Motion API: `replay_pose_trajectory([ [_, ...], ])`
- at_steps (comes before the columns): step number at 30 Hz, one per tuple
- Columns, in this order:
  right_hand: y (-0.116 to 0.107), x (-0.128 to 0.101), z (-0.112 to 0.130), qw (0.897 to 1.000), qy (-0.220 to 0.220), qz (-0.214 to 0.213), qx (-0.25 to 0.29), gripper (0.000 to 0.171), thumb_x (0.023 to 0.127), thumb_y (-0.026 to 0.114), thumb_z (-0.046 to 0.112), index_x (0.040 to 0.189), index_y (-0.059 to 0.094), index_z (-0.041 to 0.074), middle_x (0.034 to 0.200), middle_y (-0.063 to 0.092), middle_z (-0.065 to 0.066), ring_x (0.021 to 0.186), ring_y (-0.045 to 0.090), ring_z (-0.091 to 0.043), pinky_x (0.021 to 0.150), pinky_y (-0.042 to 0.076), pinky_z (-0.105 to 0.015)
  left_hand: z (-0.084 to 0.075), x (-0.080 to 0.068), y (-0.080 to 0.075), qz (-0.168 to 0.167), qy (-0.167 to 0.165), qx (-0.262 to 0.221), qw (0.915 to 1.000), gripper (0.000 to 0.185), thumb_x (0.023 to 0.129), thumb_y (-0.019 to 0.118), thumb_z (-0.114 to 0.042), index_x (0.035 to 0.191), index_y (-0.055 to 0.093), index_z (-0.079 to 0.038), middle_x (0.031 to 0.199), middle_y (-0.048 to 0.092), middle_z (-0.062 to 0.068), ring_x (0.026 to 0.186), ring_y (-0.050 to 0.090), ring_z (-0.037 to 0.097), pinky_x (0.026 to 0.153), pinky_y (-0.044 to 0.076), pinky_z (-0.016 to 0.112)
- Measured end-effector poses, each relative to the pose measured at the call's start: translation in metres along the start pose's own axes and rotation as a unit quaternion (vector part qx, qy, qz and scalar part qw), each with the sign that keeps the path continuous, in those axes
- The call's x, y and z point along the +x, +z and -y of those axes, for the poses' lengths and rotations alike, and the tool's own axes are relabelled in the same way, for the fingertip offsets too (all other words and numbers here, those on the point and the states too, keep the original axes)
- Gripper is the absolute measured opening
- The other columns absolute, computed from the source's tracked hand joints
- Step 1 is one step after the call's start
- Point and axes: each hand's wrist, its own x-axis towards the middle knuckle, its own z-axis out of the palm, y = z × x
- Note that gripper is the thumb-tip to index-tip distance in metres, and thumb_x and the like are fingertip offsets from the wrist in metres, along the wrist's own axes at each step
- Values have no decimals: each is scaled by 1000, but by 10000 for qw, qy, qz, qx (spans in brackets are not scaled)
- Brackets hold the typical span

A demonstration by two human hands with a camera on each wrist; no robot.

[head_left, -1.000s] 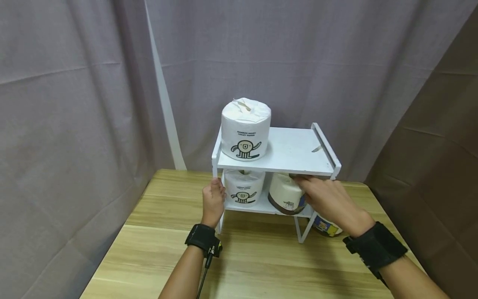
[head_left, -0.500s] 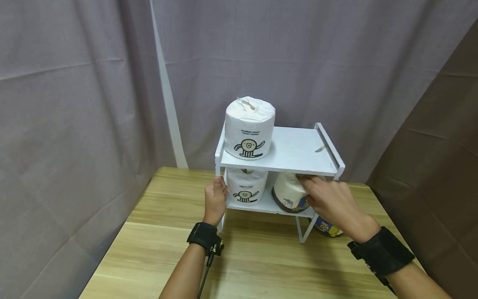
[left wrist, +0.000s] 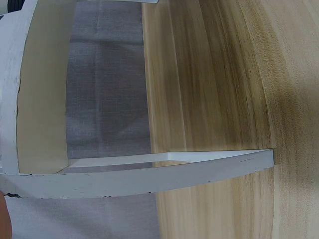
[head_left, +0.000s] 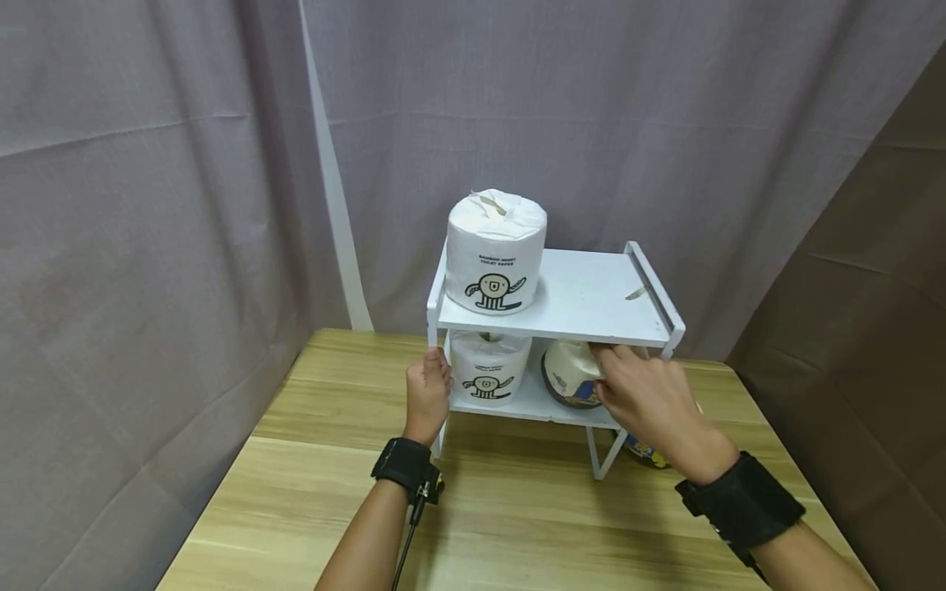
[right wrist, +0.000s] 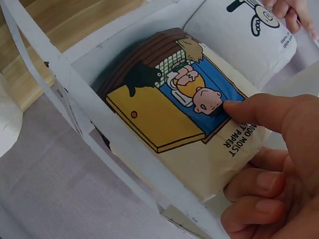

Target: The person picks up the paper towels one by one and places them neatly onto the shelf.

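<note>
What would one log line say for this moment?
left hand: grips rack post | right hand: holds cream cartoon roll on lower shelf | white roll: upright on top

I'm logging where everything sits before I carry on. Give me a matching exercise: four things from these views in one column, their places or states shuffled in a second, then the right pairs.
Things
1. white roll with the cartoon figure
2. cream roll with the picture wrapper
3. left hand
4. right hand

Places or states
A. grips the white rack's left front post
B. stands upright on the top shelf, left side
C. holds the roll on the lower shelf
D. lies tilted on the lower shelf, right side

Pairs: 1-B, 2-D, 3-A, 4-C
</note>
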Motion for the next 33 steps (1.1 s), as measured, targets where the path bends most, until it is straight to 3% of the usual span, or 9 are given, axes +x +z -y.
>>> replay_pose_trajectory([
  [8, 6, 4, 10, 9994, 243, -180, 177, 23, 83, 76, 7, 81, 53, 7, 69, 50, -7, 48, 29, -15, 41, 23, -32, 0, 2, -1, -45, 18, 81, 10000, 80, 105, 34, -69, 65, 37, 0, 56, 33, -9, 47, 29, 3, 46, 27, 20],
  [15, 0, 9, 20, 9937, 929, 545, 295, 23, 88, 76, 8, 78, 55, 9, 70, 52, -7, 49, 41, -20, 41, 32, -40, 1, -2, 1, -33, -210, 110, 9997, 78, 105, 34, -71, 65, 39, -4, 56, 35, -10, 47, 32, 4, 47, 28, 20],
  [24, 6, 20, 33, 9926, 860, 824, 246, 18, 87, 76, 3, 83, 59, 10, 69, 53, -3, 50, 40, -17, 41, 30, -36, -3, -7, -5, -123, -269, 102, 9995, 84, 107, 37, -67, 68, 37, 7, 56, 33, -11, 47, 31, 3, 48, 28, 19],
  [31, 4, 26, 32, 9895, 945, 1072, 213, 22, 87, 76, 3, 79, 57, 11, 65, 46, -1, 49, 38, -18, 40, 29, -35, 1, -6, -1, -80, -159, -78, 9998, 81, 109, 37, -64, 68, 36, 6, 56, 33, -12, 47, 30, 1, 48, 27, 18],
  [33, 4, 29, 31, 9885, 961, 1148, 211, 15, 87, 77, 4, 85, 63, 8, 65, 47, -1, 50, 39, -18, 40, 29, -34, 1, -4, -1, -106, -171, -63, 9998, 82, 108, 37, -64, 68, 37, 7, 56, 33, -12, 47, 31, 1, 48, 28, 18],
])
